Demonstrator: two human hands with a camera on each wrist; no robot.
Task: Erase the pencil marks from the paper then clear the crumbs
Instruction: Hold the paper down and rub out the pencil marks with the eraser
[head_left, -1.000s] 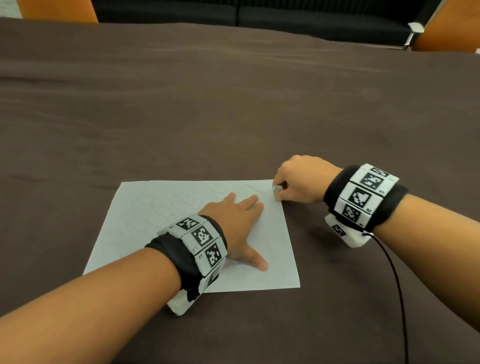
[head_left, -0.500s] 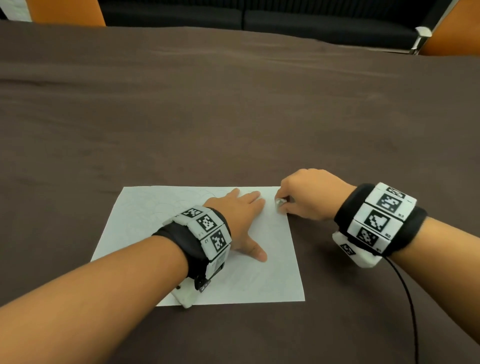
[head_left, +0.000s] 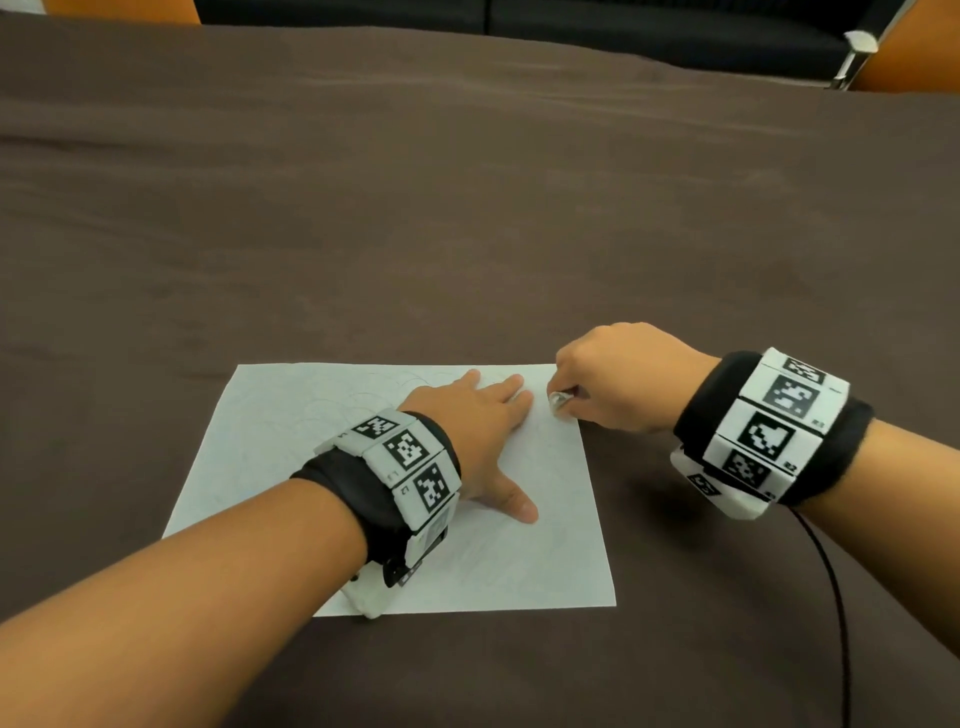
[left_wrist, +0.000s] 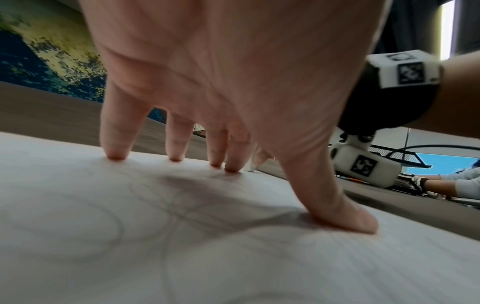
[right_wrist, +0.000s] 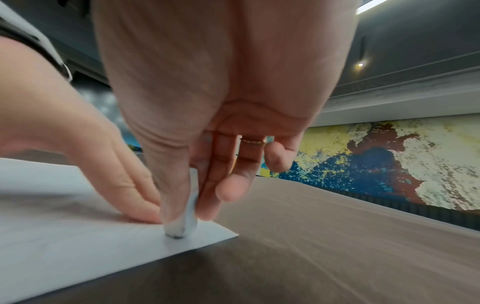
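the paper (head_left: 291, 467) lies flat on the brown table (head_left: 467, 234) in front of me, faint pencil loops (left_wrist: 109, 222) still showing across it. i've got the eraser (right_wrist: 185, 223) pinched between thumb and fingers of my right hand (head_left: 618, 379), its grey tip pressed on the sheet near the far right corner. my left hand (head_left: 467, 431) lies on the paper just beside it, fingers straight and spread, fingertips (left_wrist: 115, 155) and thumb pressing down.
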